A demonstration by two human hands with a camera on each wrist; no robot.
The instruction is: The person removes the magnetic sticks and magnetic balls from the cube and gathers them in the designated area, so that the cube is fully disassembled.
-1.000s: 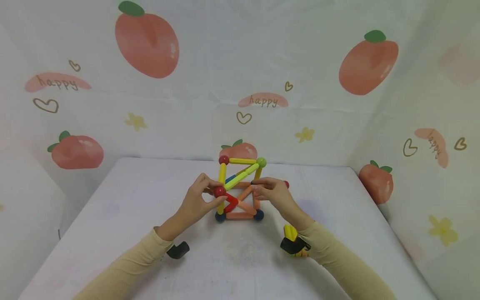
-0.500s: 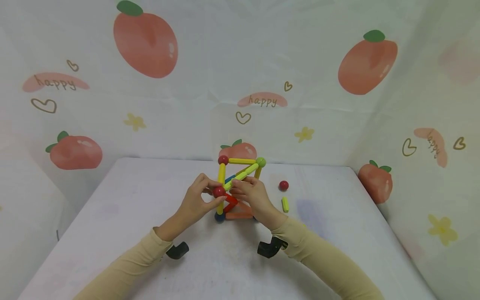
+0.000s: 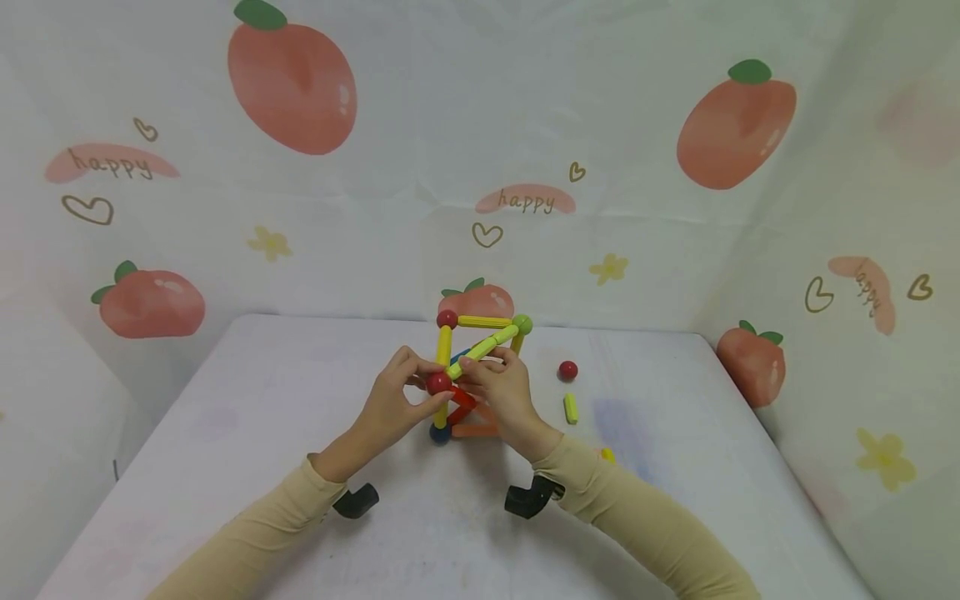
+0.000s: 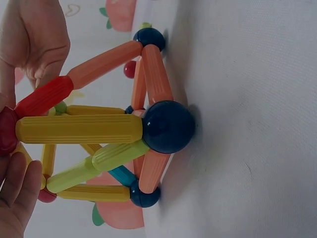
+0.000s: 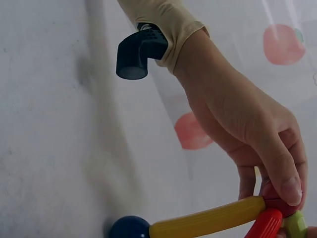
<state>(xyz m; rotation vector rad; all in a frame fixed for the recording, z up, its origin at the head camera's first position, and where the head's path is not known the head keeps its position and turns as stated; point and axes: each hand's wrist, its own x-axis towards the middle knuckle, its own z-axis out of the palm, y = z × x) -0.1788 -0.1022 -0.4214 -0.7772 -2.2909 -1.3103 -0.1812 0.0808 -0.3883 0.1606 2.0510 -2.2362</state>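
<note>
A frame of magnetic sticks and balls stands on the table in front of both hands. At its near upper corner, my left hand (image 3: pixel 397 398) pinches a red ball (image 3: pixel 438 383) between thumb and fingers. My right hand (image 3: pixel 508 402) pinches a lime magnetic stick (image 3: pixel 495 340) running from that ball up to a green ball (image 3: pixel 522 324). In the left wrist view, a yellow stick (image 4: pixel 79 130) joins the held ball to a dark blue ball (image 4: pixel 169 127) at the base. A red stick (image 4: pixel 44 96) and an orange stick (image 4: pixel 105 64) form a diagonal. My right hand hides the frame's lower right corner.
Right of the frame lie a loose red ball (image 3: pixel 567 371) and a short lime stick (image 3: pixel 571 408). A yellow piece (image 3: pixel 607 455) shows past the right sleeve. Behind the white table (image 3: pixel 300 350) hangs a fruit-printed cloth (image 3: pixel 375 208).
My right hand has moved left from the frame's right side to the lime diagonal stick, uncovering the loose red ball and short lime stick. My left hand stays on the red ball.
</note>
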